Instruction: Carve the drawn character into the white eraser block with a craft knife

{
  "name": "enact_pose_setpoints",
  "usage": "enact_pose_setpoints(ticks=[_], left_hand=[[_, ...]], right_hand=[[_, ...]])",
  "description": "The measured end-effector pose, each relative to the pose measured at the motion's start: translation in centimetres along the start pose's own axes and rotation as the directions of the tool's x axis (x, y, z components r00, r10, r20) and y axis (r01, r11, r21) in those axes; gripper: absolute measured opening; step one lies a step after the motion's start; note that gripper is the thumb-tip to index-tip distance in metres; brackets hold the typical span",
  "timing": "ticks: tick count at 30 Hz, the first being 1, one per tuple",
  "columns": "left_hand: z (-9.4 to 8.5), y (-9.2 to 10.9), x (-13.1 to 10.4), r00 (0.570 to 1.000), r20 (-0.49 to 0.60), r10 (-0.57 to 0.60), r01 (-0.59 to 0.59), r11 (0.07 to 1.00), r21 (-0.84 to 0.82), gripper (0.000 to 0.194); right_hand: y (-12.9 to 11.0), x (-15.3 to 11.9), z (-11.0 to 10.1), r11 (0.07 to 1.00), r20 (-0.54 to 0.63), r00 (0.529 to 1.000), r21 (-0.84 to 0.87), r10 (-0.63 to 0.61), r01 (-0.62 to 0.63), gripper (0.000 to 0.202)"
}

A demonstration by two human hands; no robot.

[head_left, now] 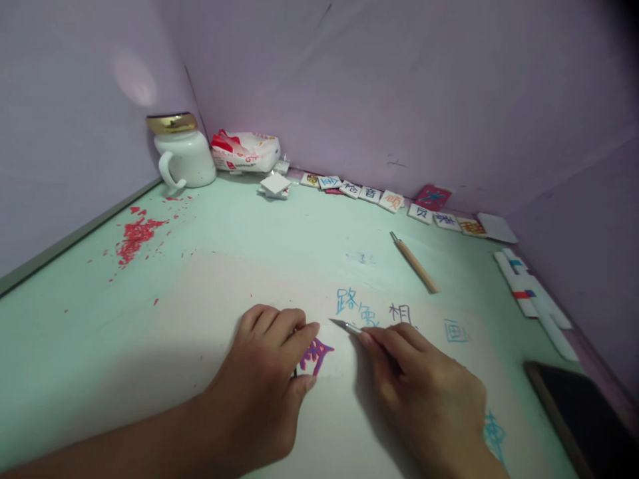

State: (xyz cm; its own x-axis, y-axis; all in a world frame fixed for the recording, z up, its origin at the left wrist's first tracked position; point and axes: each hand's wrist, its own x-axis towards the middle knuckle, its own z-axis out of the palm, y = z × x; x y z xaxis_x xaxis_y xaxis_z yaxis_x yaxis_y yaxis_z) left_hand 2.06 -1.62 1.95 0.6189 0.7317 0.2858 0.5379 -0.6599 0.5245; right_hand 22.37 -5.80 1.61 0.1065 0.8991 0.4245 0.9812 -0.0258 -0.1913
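At six o'clock, we pinch the purple-marked piece [317, 357] with our left hand [264, 372]; at five o'clock, our right hand [424, 382] pinches a knife [348, 326], tip clear of the piece. Red shavings [134, 239] lie at nine.

I can make out a small piece [313, 359] with bold purple strokes, partly hidden, pinched in the left hand [272, 359]. The slim pointed knife [348, 327], gripped in the right hand [419, 379], tilts leftward, its tip just beside the piece.

The left grip [269, 372] holds a purple-marked piece [315, 356]; the right grip [424, 382] a pointed knife [346, 326].
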Motion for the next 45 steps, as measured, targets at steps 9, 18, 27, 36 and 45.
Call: enact_pose_setpoints(ticks=[9,18,27,36,45], left_hand=[[-0.1,-0.3,-0.1,0.999,-0.025,-0.047,0.047,0.999,0.005,0.056],[-0.1,0.1,0.1,0.998,0.016,-0.069,0.068,0.997,0.030,0.046],[0.0,0.2,0.2,0.999,0.024,-0.025,0.023,0.997,0.073,0.044],[0.1,0.3,0.3,1.000,0.018,-0.016,0.014,0.998,0.067,0.045],[0.2,0.3,0.3,1.000,0.020,-0.013,0.012,0.998,0.059,0.044]], right_hand=[[-0.1,-0.8,-0.7,0.986,0.023,0.998,0.156,-0.057,0.052,0.030],[-0.2,-1.6,-1.8,0.989,0.059,0.998,0.145,-0.019,0.010,0.034],[-0.4,-2.2,-1.8,0.991,0.055,0.998,0.135,-0.034,0.026,0.035],[1.3,-1.3,-0.6,0.986,-0.011,0.999,0.162,0.033,-0.030,0.029],[0.1,-1.9,-1.5,0.972,0.063,0.998,0.237,-0.018,0.002,0.026]])
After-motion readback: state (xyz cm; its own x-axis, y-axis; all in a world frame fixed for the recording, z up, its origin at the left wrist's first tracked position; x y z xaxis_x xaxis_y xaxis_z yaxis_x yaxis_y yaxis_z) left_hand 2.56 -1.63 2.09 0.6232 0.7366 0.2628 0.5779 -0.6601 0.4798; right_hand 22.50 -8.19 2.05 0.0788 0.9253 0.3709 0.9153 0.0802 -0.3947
